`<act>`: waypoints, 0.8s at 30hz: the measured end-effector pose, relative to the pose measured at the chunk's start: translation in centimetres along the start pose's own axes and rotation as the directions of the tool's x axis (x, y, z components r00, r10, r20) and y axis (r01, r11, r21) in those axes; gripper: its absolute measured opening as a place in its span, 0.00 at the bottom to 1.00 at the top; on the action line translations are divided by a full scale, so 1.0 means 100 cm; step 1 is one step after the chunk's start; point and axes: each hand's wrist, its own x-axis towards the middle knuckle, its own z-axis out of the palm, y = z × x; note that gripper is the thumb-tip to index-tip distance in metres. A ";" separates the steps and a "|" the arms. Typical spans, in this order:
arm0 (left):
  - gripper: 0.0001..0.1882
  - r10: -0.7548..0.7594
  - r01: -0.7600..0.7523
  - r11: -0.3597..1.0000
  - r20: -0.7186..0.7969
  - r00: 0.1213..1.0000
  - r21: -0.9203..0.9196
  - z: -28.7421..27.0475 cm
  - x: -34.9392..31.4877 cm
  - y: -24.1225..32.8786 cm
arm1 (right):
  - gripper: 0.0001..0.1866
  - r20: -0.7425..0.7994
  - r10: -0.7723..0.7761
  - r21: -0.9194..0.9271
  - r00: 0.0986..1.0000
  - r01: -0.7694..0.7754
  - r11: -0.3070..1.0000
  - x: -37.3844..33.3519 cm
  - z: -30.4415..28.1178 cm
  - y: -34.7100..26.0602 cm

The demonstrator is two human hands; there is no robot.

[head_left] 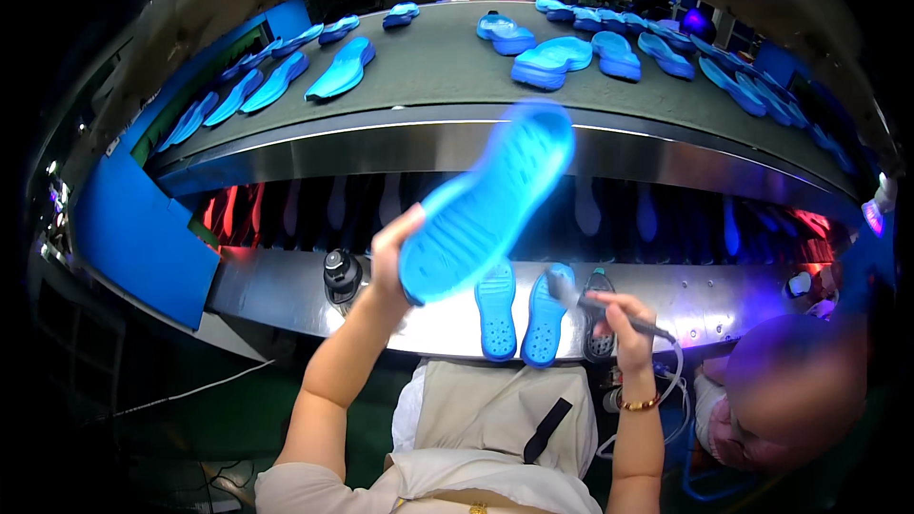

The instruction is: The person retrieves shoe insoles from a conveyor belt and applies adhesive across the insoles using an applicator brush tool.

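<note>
From the head view, the left hand is gripping a blue shoe sole by its heel end, fingers clamped on the edge, and is holding it up tilted with the dimpled underside facing the person, probably to reach it with the tool. The right hand is closing around a thin brush (its tip looks blurred) just beside the sole's heel. Two more soles are lying on the steel ledge below. No labels are showing.
</note>
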 end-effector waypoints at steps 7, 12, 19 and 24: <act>0.34 0.298 -0.493 0.791 -0.476 0.827 -0.361 -0.001 0.144 0.061 | 0.32 0.228 -0.477 -0.875 0.849 0.394 0.283 0.107 0.000 -0.010; 0.31 0.506 -0.219 0.436 -0.036 0.862 0.873 0.012 0.198 0.019 | 0.49 0.260 -0.443 -0.960 0.858 0.281 -0.018 0.172 -0.009 0.016; 0.29 0.421 0.056 -0.493 0.182 0.888 0.868 0.021 0.285 -0.002 | 0.50 0.261 -0.485 -0.961 0.835 0.271 -0.051 0.199 -0.029 0.060; 0.15 0.358 0.070 -0.559 0.164 0.919 0.826 0.044 0.346 -0.029 | 0.50 0.315 -0.567 -0.940 0.761 0.334 -0.073 0.205 -0.029 0.074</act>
